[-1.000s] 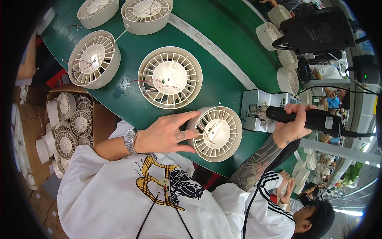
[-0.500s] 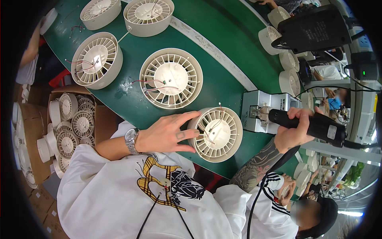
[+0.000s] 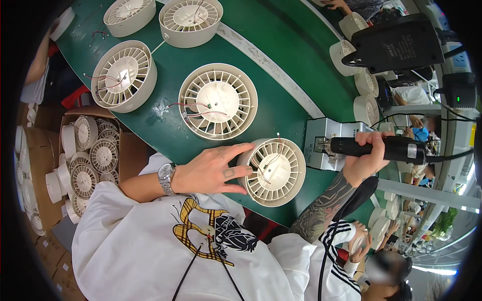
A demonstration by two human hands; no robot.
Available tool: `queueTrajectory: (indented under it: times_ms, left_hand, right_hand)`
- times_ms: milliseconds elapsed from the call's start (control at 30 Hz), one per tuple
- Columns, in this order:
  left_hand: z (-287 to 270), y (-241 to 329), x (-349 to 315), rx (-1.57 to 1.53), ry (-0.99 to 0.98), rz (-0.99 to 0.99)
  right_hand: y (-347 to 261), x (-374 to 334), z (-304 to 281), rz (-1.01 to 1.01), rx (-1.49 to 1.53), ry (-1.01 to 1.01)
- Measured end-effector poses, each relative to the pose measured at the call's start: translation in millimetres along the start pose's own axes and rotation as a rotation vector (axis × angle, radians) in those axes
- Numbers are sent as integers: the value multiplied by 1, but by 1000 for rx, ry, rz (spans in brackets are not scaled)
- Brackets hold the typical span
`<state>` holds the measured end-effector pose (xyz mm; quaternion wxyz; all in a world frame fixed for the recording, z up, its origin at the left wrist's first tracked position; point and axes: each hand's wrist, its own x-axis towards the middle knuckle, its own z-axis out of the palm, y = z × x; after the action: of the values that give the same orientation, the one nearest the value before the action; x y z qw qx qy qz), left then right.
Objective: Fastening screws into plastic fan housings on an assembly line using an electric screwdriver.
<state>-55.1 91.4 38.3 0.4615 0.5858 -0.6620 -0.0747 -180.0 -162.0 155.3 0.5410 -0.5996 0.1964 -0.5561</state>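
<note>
A round cream fan housing (image 3: pixel 274 173) with radial slots and thin red and dark wires rests on the green table in front of me. My left hand (image 3: pixel 213 170), wearing a metal watch, grips its left rim with spread fingers, one reaching over the edge. To its right, my right hand (image 3: pixel 367 159) is wrapped around a black electric screwdriver (image 3: pixel 347 146) held level, its cord trailing right. The screwdriver's tip meets the front of a small grey metal box (image 3: pixel 341 129), which looks like a screw feeder; whether a screw sits on the tip cannot be made out.
Another wired housing (image 3: pixel 219 103) lies just beyond, with several more at the far left. Cartons of housings (image 3: pixel 103 153) stand left of the table. A pale rail (image 3: pixel 271 67) crosses the table. A black adapter (image 3: pixel 401 45) hangs upper right; a co-worker (image 3: pixel 346 251) sits lower right.
My right hand has moved the screwdriver slightly left, bringing its tip closer in at the grey box's front. My left hand stays on the housing. The co-worker has shifted.
</note>
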Motion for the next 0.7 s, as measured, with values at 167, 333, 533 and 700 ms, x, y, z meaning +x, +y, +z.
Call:
queueTrajectory:
  times_ms: [167, 333, 533, 700]
  left_hand:
    - [0, 0, -1, -2, -2, -3]
    - [0, -1, 0, -8, -13, -20]
    - [-1, -2, -2, -29, -28, -18]
    - [1, -1, -3, -2, 66, 66]
  right_hand:
    - [-11, -10, 10, 22, 208, -145]
    - [-37, -35, 31, -27, 287, -247]
    - [-35, -71, 57, -43, 388, -485]
    - [-23, -83, 66, 44, 309, -529]
